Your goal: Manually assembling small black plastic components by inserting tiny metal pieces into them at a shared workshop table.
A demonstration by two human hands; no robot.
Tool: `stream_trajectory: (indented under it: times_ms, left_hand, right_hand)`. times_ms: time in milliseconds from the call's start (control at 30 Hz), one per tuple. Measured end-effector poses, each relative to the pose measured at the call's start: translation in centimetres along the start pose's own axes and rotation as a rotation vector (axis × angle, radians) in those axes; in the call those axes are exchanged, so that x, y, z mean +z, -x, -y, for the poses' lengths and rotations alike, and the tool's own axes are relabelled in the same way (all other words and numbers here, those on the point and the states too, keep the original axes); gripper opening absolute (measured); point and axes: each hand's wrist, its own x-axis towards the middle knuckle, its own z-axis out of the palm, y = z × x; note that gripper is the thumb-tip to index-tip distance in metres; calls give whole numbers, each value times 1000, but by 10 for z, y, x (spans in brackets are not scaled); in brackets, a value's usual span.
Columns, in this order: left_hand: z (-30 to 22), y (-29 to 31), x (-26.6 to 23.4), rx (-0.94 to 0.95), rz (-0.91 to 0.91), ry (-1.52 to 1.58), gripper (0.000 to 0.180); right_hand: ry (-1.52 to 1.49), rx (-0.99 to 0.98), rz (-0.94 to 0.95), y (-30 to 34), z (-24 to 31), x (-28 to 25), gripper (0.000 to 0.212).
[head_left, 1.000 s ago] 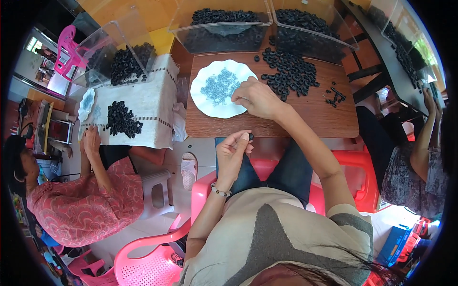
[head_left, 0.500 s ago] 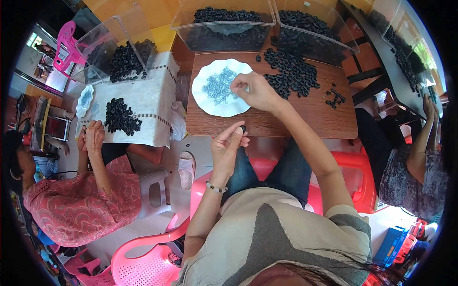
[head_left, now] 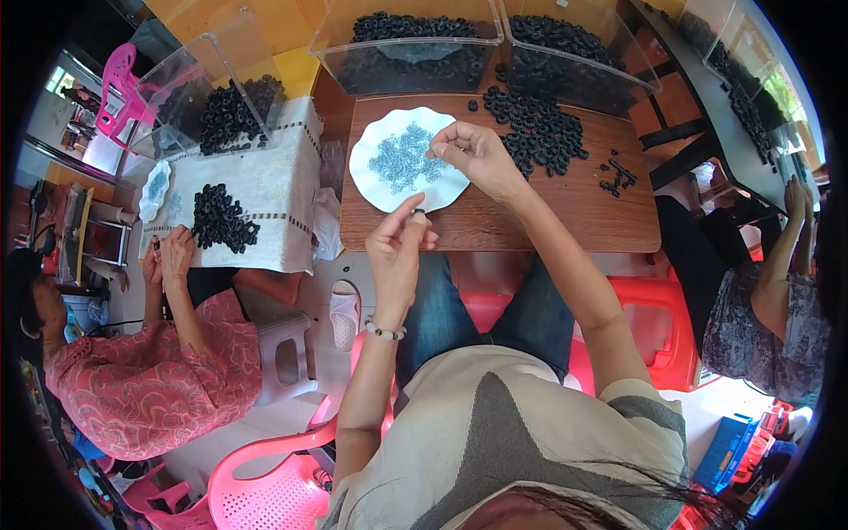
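Observation:
My left hand point(head_left: 396, 261) is at the near edge of the wooden table, pinching a small black ring-shaped part point(head_left: 419, 211) between thumb and forefinger. Above the right side of a white wavy-rimmed plate point(head_left: 364, 183), my right hand point(head_left: 481, 159) has thumb and fingertips pressed together. Whatever sits in that pinch is too small to make out. On the plate lies a spread of tiny blue-grey pieces point(head_left: 408, 159). A heap of black ring-shaped parts point(head_left: 541, 132) covers the table just beyond my right hand.
Clear bins point(head_left: 415, 66) of black parts line the table's back edge. A few black sticks point(head_left: 623, 172) lie at right. At the left, a person in a red patterned top point(head_left: 150, 371) works at a cloth-covered table point(head_left: 287, 190); another person's arms point(head_left: 786, 234) show at far right.
My left hand has risen toward the plate with the black part in it. My right hand has stayed over the plate's right side, fingers still pinched. The view has shifted slightly.

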Motion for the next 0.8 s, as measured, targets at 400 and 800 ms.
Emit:
stream_trajectory:
  times_ms: [400, 800]
  left_hand:
    - [2, -66, 1, 209, -46, -381, 23]
    - [-14, -66, -2, 122, -12, -467, 32]
  right_hand:
    - [-154, -57, -21, -2, 3, 17, 15]
    - [-79, -77, -156, 3, -6, 7, 15]
